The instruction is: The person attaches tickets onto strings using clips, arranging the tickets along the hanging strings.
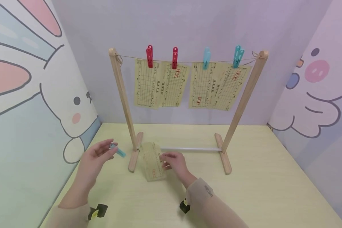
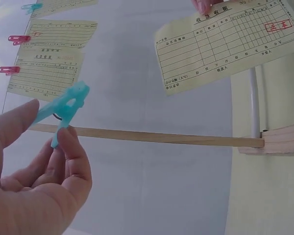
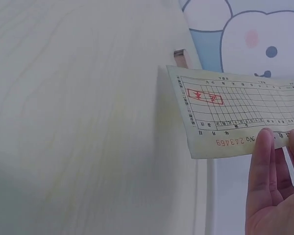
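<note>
Left hand [image 1: 95,158] pinches a blue peg [image 1: 118,151] between thumb and fingers, held above the surface [image 1: 259,190] beside the rack's left post [image 1: 122,98]. Right hand [image 1: 174,163] grips a loose slip [image 1: 152,161] by its edge, low at the rack foot. On the string [image 1: 188,61] hang four slips under two red pegs [image 1: 149,56] and two blue. Judged step: slip and peg are in hand, not yet hung. The next move calls for raising both to a free stretch of string.

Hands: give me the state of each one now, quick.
Left hand: pinches a light blue clothespin between thumb and fingers.
Right hand: holds a yellow receipt slip by its edge.
</note>
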